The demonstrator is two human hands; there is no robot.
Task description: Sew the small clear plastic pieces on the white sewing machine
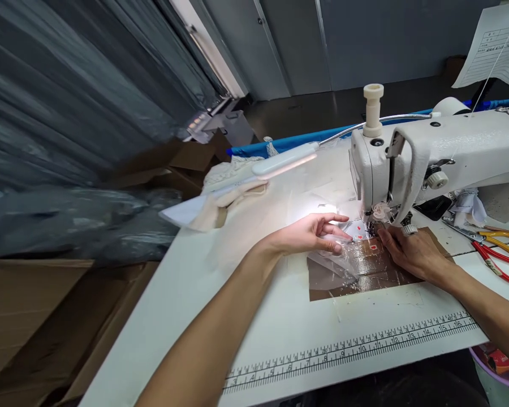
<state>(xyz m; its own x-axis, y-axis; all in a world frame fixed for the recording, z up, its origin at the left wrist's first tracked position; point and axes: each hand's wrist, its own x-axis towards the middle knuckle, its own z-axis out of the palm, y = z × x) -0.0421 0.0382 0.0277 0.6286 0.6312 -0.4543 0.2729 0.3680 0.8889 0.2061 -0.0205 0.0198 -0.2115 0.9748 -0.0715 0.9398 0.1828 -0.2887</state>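
Note:
A white sewing machine (441, 152) stands at the right of a white table (246, 316). Under its needle lies a small clear plastic piece with red marks (360, 232), resting on a brown taped patch (377, 271). My left hand (318, 233) lies to the left of the needle, fingers extended, thumb and fingertips pinching the plastic's edge. My right hand (411, 251) sits palm down on the right of the needle, fingers bent and pressing the plastic onto the patch.
A gooseneck lamp (286, 159) lights the work. Cream fabric (224, 198) lies at the table's far left. Red and yellow scissors (498, 254) lie at right. A printed ruler (352, 347) runs along the front edge. Cardboard boxes (34, 322) and plastic-wrapped bundles stand left.

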